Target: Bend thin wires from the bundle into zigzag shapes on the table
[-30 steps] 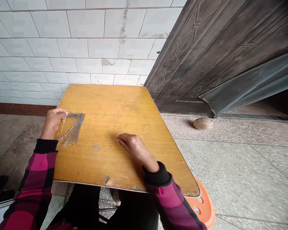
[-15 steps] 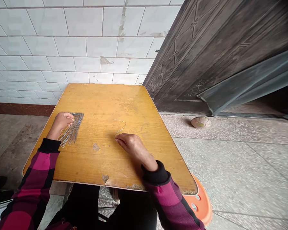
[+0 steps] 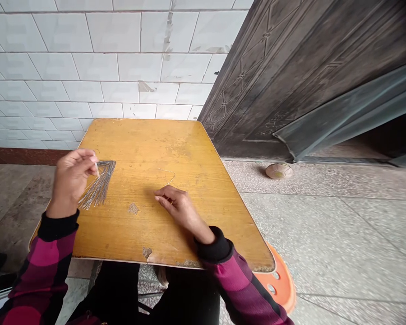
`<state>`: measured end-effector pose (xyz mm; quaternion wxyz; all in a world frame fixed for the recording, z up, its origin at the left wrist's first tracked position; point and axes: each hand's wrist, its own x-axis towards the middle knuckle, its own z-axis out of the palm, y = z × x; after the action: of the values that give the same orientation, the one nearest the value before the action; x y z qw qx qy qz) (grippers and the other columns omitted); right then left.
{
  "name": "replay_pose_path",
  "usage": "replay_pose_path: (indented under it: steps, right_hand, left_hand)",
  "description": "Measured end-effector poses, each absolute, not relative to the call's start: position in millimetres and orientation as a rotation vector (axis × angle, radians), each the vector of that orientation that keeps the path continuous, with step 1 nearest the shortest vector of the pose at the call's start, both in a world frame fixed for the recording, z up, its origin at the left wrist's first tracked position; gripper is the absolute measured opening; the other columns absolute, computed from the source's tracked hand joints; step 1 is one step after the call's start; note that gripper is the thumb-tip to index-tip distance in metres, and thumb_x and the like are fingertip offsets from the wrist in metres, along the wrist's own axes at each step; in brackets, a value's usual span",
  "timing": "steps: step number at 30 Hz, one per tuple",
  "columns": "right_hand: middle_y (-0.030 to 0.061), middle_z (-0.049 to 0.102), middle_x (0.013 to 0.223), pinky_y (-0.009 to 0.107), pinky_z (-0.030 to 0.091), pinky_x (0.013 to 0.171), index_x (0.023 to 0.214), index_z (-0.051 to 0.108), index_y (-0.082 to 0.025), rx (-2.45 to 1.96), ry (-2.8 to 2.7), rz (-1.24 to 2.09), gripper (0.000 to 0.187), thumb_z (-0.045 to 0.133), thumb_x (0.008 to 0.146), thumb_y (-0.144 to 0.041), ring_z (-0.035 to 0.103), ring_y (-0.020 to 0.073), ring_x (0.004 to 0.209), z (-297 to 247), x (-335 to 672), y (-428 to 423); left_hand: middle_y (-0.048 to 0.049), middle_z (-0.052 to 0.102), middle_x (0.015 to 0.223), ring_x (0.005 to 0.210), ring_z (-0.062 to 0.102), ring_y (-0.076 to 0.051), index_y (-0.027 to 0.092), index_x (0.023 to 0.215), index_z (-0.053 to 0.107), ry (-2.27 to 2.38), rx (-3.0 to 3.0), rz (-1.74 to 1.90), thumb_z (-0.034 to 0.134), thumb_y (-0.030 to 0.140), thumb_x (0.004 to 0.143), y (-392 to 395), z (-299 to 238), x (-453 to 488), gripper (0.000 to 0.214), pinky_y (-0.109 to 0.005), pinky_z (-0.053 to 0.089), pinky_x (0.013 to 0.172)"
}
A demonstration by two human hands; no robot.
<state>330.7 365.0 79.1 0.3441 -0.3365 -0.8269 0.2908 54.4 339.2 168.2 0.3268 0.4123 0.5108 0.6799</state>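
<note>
A fan-shaped bundle of thin grey metal wires [image 3: 99, 185] lies on the left side of a worn yellow wooden table [image 3: 149, 149]. My left hand [image 3: 71, 178] is lifted just above the bundle, fingers pinched on one thin wire. A single bent wire [image 3: 169, 175] lies near the table's middle. My right hand [image 3: 176, 205] rests on the tabletop just below that bent wire, fingers curled loosely, its fingertips close to the wire's near end. Both arms wear a pink and black checked sleeve.
A white tiled wall stands behind the table. A dark metal door [image 3: 307, 81] leans open on the right. A small ball [image 3: 278, 171] lies on the stone floor by the door. An orange plastic stool [image 3: 280, 284] stands under the table's right corner.
My left hand has risen off the wire bundle, pinching one wire. My right hand has shifted slightly left and toward me. The view has drifted a little.
</note>
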Motion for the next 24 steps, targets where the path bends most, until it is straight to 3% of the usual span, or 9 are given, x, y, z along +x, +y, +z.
replay_pose_path:
  steps: [6, 10, 18, 24]
  right_hand:
    - [0.0057, 0.068, 0.094, 0.026, 0.045, 0.056, 0.110, 0.062, -0.020, -0.884, -1.823, 1.158, 0.033, 0.063, 0.085, -0.041, 0.052, 0.0100, 0.059, 77, 315, 352]
    - [0.0001, 0.064, 0.072, 0.023, 0.041, 0.048, 0.099, 0.064, -0.019, -0.895, -1.673, 1.307, 0.028, 0.063, 0.083, -0.043, 0.047, 0.0082, 0.049, 70, 314, 354]
    - [-0.0007, 0.064, 0.069, 0.018, 0.033, 0.038, 0.084, 0.060, -0.018, -0.866, -1.395, 1.553, 0.029, 0.068, 0.077, -0.046, 0.045, 0.0052, 0.043, 77, 317, 358]
    - [-0.0018, 0.065, 0.065, 0.016, 0.029, 0.035, 0.079, 0.063, -0.016, -0.840, -1.211, 1.844, 0.029, 0.076, 0.070, -0.040, 0.042, 0.0029, 0.040, 78, 317, 360]
  left_hand:
    - [0.0030, 0.060, 0.067, 0.052, 0.057, -0.011, 0.019, 0.088, 0.054, 1.224, 1.119, 1.467, 0.071, 0.026, 0.066, 346, 144, 135, 0.029, -0.024, 0.048, 0.050]
    - [0.0027, 0.060, 0.070, 0.055, 0.060, -0.011, 0.019, 0.094, 0.052, 1.163, 1.187, 1.439, 0.069, 0.028, 0.070, 352, 129, 161, 0.031, -0.026, 0.050, 0.055]
    - [-0.0016, 0.063, 0.074, 0.062, 0.058, -0.012, 0.017, 0.083, 0.061, 1.279, 1.418, 1.467, 0.066, 0.032, 0.074, 379, 128, 140, 0.019, -0.024, 0.045, 0.053]
    - [-0.0053, 0.070, 0.083, 0.083, 0.061, -0.019, 0.017, 0.077, 0.069, 1.428, 1.600, 1.222, 0.063, 0.036, 0.073, 397, 139, 97, 0.021, -0.030, 0.046, 0.076]
